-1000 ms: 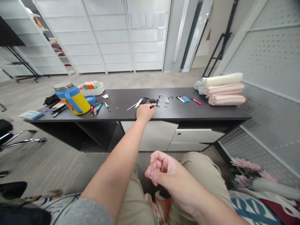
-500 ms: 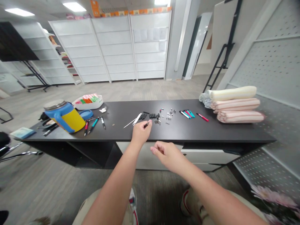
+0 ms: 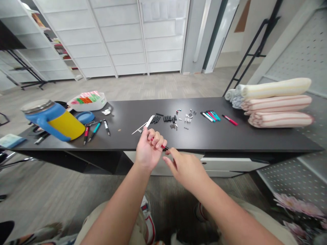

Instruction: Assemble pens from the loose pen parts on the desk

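Observation:
My left hand [image 3: 148,149] is closed around a thin red and black pen part [image 3: 162,146], held in the air just in front of the black table's [image 3: 204,139] near edge. My right hand [image 3: 185,166] is beside it, with its thumb and forefinger pinching at the tip of that part. On the table behind lie white pen refills [image 3: 143,126], several small black pen pieces [image 3: 167,118], tiny metal springs and tips [image 3: 188,116] and a row of coloured pens [image 3: 211,116].
A blue and yellow jug [image 3: 53,120] lies at the table's left with loose pens [image 3: 95,129] beside it and a white tray of coloured items [image 3: 87,100] behind. Rolled towels [image 3: 276,103] are stacked at the right. White drawers [image 3: 224,163] sit under the table.
My left hand drew back from the pile of pieces on the table, carrying the pen part toward me. My right hand rose from my lap and met it.

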Available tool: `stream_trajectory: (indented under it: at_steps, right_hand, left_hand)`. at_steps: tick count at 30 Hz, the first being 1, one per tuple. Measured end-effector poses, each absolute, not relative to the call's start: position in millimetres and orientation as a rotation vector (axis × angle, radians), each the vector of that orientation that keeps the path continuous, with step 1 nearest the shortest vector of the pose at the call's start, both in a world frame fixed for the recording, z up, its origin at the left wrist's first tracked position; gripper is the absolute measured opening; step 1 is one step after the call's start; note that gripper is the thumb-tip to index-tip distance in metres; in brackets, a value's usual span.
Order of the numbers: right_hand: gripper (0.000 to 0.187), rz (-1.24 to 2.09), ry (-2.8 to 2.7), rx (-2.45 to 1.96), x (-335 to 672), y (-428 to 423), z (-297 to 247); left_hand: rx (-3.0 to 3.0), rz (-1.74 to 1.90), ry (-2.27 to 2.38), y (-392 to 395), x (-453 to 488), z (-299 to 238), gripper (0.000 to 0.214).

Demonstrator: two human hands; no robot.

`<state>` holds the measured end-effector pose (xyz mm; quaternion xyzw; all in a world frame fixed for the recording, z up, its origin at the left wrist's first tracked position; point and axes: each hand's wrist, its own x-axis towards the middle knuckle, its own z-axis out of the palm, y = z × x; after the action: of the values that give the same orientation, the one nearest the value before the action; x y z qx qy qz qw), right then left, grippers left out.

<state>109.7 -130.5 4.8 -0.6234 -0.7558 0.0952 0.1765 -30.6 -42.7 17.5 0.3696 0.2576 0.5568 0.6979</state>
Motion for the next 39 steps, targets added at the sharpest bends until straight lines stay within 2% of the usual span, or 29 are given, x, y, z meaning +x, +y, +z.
stream_trajectory:
  at_steps: [6,12,19,24,28,31,39]
  right_hand:
    - [0.030,0.187,-2.145,-1.756,98,-128,1]
    - [0.023,0.200,-2.140,-1.703,90,-124,2]
    - [0.035,0.025,-2.053,-1.711,114,-105,3]
    - [0.027,-0.080,-1.891,-1.795,157,-86,10]
    - [0.022,-0.224,-1.855,-1.939,185,-45,37]
    - [0.021,-0.215,-1.932,-2.131,200,5,57]
    - [0.034,-0.046,-2.048,-2.409,197,100,57]
  left_hand:
    - [0.715,1.182,0.506,-46,-34,14,0.056]
    - [0.736,1.209,0.541,-43,-47,16,0.054]
    - [0.941,1.407,0.543,-39,-59,18,0.015]
    - [1.363,1.301,0.732,-34,-74,12,0.025]
    - [1.390,1.250,0.804,-23,-72,1,0.032]
    - [1.353,1.241,0.763,-17,-65,-6,0.033]
    - [1.347,1.146,0.747,-17,-65,-6,0.032]
